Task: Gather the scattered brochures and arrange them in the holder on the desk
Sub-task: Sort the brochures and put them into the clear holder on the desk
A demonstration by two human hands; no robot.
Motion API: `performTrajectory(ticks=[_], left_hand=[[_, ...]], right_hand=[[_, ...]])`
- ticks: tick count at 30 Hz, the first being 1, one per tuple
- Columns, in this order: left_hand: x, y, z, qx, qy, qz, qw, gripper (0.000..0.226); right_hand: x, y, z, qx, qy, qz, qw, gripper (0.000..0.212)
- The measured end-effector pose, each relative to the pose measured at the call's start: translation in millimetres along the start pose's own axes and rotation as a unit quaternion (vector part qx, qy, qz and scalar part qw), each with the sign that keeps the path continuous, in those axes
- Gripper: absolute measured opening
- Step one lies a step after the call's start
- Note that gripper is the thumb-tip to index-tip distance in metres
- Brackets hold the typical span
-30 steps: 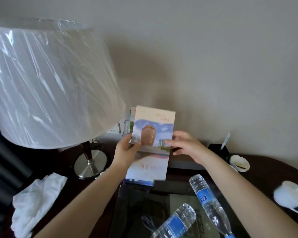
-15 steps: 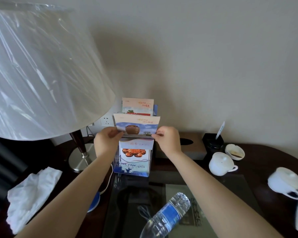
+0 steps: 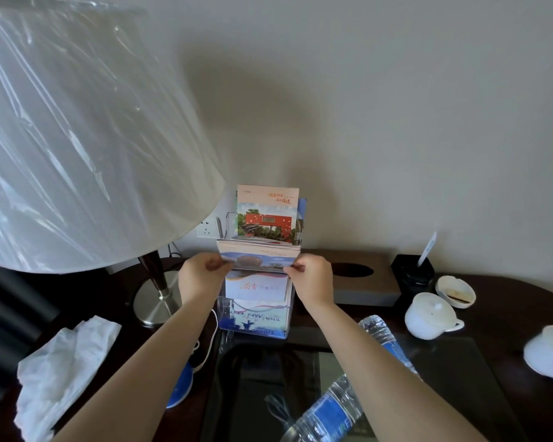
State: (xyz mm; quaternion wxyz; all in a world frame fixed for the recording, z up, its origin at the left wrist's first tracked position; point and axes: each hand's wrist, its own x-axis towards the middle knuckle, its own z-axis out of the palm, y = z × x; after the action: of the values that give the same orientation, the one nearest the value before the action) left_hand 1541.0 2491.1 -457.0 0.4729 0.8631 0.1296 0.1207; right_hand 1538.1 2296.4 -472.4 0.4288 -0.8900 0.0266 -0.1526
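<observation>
**Brochures held at the holder**

Your left hand (image 3: 201,275) and right hand (image 3: 312,279) each pinch one end of the brochure stack (image 3: 258,254), which sits partway inside the clear holder (image 3: 256,328), in its front pocket. Another brochure (image 3: 265,215) stands upright in its back pocket.

A dark brown wooden desk (image 3: 508,301) stands against the wall, with a dark glass-covered panel (image 3: 444,365) set in its near part. At the back stand the round silver base of a table lamp (image 3: 155,303), a clear acrylic brochure holder (image 3: 224,311), a flat brown tissue box (image 3: 361,283) and a black square pot (image 3: 412,275). To the right are a small white dish (image 3: 455,291) and two white cups (image 3: 428,315). A crumpled white tissue (image 3: 61,371) lies at the left. Two clear plastic water bottles (image 3: 326,409) with blue labels lie on the panel.
</observation>
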Motion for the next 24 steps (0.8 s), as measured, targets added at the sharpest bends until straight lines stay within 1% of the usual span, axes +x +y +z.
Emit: performTrajectory(ticks=[4,6,8,10,12,14,17,21,24], left_hand=[[2,-1,7,-0.006,-0.02,0.019,1.0,0.015],[3,-2,11,-0.011,-0.028,0.021,0.999,0.012],[4,-6,15,-0.006,-0.022,0.018,1.0,0.013],[5,-11,19,0.021,-0.028,0.01,0.999,0.015],[6,-17,23,0.058,-0.048,-0.004,0.997,0.012],[5,-24,26,0.069,-0.054,-0.009,0.996,0.014],[4,-27,29,0.056,-0.037,-0.002,0.998,0.015],[8,-18,32,0.033,-0.021,0.029,0.999,0.013],[11,-17,31,0.031,-0.004,0.021,0.999,0.014]], right_hand=[[0,7,-4,0.002,0.045,-0.014,0.999,0.011],[-1,10,-6,0.002,0.053,-0.022,0.998,0.01],[-2,14,-5,0.0,0.043,-0.022,0.999,0.011],[-4,17,-1,-0.006,0.022,-0.011,1.0,0.012],[-6,21,4,-0.014,0.004,0.009,1.0,0.011],[-8,25,7,-0.018,0.001,0.035,0.999,0.009],[-8,28,7,-0.031,-0.002,0.061,0.998,0.006],[-5,27,6,-0.049,-0.003,0.046,0.998,0.007],[-6,26,8,-0.051,0.009,0.042,0.998,0.006]])
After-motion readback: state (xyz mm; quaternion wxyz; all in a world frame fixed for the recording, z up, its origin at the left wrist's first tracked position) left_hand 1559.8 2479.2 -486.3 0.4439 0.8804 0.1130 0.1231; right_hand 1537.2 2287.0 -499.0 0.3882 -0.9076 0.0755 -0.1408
